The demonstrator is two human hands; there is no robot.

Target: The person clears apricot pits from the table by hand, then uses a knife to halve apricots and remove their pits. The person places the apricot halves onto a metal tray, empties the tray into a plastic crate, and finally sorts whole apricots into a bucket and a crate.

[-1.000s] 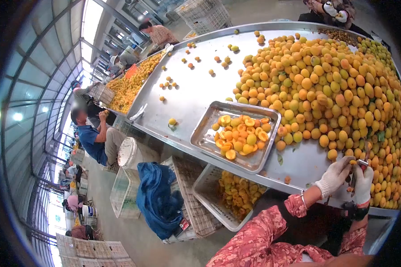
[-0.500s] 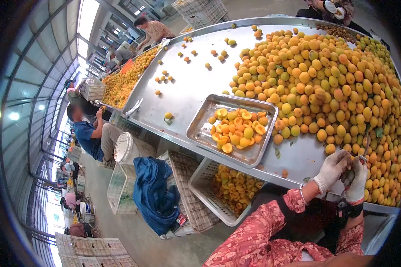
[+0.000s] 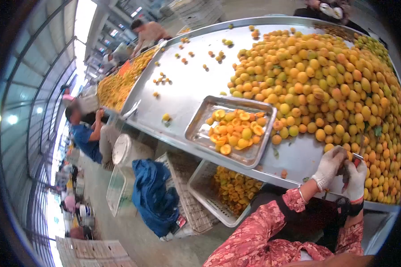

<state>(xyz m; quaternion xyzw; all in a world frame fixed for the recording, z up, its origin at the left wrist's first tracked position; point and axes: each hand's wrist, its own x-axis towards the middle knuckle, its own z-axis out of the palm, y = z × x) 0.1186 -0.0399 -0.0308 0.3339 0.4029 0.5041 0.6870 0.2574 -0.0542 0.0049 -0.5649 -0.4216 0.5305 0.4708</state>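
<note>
My left hand (image 3: 329, 168), in a white knit glove with a dirt-darkened palm side, is closed at the near edge of the apricot pile (image 3: 312, 80). What its fingers hold is hidden. Right beside it, my gloved right hand (image 3: 355, 180) grips a small knife (image 3: 358, 159) with a red handle, its thin blade pointing away from me over the fruit. Left of my hands, a steel tray (image 3: 192, 129) rests on the metal table and carries halved apricots (image 3: 236, 129).
The metal table (image 3: 142, 98) has scattered apricots on its far left part. Below its near edge stand a crate (image 3: 200, 184) of apricot halves, a blue cloth (image 3: 153, 196) over stacked crates and a white bucket (image 3: 120, 149). Several other people sit around the tables.
My hands stay together at the pile's edge and have shifted only slightly. The knife's red handle shows more plainly now. The whole view has moved a little.
</note>
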